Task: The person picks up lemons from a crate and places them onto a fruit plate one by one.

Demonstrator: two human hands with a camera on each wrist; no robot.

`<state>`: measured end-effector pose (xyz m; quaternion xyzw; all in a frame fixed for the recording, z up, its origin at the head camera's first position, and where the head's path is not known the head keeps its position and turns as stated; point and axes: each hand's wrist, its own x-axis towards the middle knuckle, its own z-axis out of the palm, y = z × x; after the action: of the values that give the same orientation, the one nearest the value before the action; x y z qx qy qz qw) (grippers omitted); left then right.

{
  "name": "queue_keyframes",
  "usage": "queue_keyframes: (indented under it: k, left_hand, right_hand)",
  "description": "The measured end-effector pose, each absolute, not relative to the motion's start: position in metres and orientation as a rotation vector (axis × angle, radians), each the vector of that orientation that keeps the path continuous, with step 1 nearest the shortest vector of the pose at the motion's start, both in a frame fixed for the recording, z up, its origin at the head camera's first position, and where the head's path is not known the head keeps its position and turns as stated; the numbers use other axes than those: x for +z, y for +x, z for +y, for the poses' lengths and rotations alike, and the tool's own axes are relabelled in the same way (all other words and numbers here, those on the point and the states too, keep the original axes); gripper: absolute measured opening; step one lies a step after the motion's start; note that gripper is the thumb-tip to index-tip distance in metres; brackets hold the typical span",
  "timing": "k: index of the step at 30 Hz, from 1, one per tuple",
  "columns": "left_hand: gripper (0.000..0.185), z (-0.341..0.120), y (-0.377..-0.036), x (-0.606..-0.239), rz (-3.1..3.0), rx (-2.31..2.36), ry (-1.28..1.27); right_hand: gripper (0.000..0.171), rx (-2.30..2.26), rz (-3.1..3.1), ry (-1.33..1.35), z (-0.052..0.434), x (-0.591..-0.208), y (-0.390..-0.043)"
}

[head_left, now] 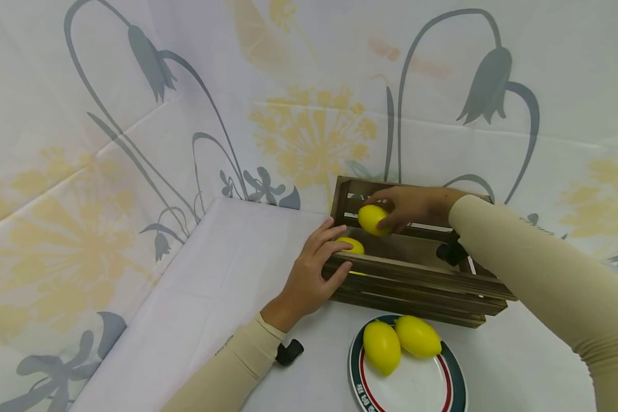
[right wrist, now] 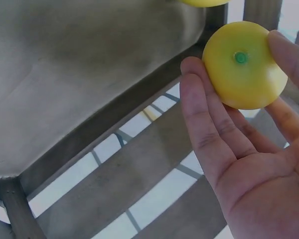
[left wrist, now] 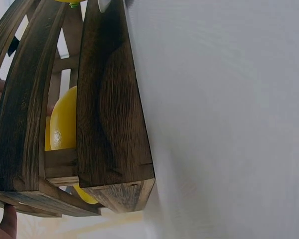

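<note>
A yellow lemon [head_left: 373, 220] is in my right hand [head_left: 403, 206], above the inside of a dark wooden slatted crate [head_left: 407, 272]. In the right wrist view, the thumb and fingers hold this lemon [right wrist: 245, 64] round its sides, its green tip facing the camera. My left hand [head_left: 309, 274] grips the crate's near left corner, fingers over the rim and thumb against the front slat. Another lemon [head_left: 351, 246] lies inside at the left end, partly hidden by the left fingers. Through the slats, the left wrist view shows a lemon [left wrist: 64, 119] in the crate.
In front of the crate, a white plate [head_left: 414, 389] with a dark green rim and red ring carries two lemons [head_left: 382, 346]. A white cloth [head_left: 226, 252] covers the table. Behind the crate hangs a flower-patterned cloth [head_left: 314, 126].
</note>
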<state>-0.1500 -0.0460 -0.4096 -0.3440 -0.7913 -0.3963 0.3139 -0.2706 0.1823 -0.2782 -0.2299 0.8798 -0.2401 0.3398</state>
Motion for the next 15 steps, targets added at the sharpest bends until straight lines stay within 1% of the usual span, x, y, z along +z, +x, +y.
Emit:
queue_keyframes:
  k: [10, 15]
  left_hand:
    - [0.023, -0.045, -0.147, -0.408, -2.124, -1.145, -0.88]
    - [0.023, -0.045, -0.148, -0.408, -2.113, -1.16, -0.881]
  right_hand:
    - [0.069, -0.643, 2.264, -0.556, 0.185, -0.27, -0.267]
    - [0.068, -0.6, 2.306, -0.608, 0.185, -0.263, -0.263]
